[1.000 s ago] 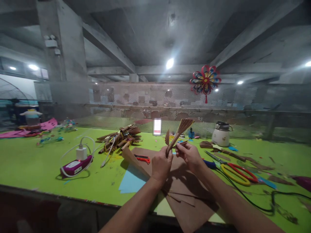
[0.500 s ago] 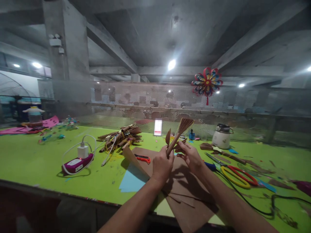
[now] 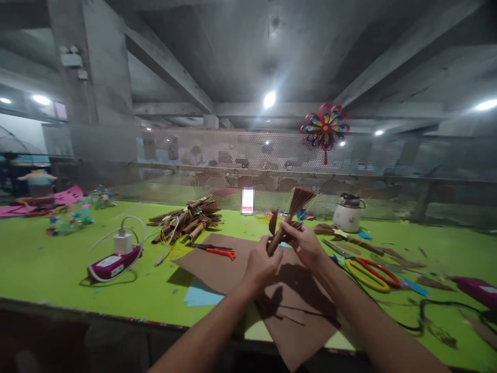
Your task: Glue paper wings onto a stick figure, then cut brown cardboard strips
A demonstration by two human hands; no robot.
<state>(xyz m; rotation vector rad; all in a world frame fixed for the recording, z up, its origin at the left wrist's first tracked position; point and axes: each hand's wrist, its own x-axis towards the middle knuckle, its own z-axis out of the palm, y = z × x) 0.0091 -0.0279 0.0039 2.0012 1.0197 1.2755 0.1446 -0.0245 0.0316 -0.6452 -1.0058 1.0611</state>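
Brown paper tube (image 3: 276, 243) slants up and rightward above the desk (image 3: 155, 295).
The left hand (image 3: 264, 263) grips its lower end; the right hand (image 3: 305, 243) pinches at mid-length, below the pleated fan (image 3: 303, 197).

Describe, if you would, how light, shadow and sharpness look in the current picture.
Head view: the central ceiling lamp glares, with a bluish streak above; head view: dark shadows fall on the brown paper beneath the left hand and right hand; head view: the scene behind the perforated panel looks hazy.
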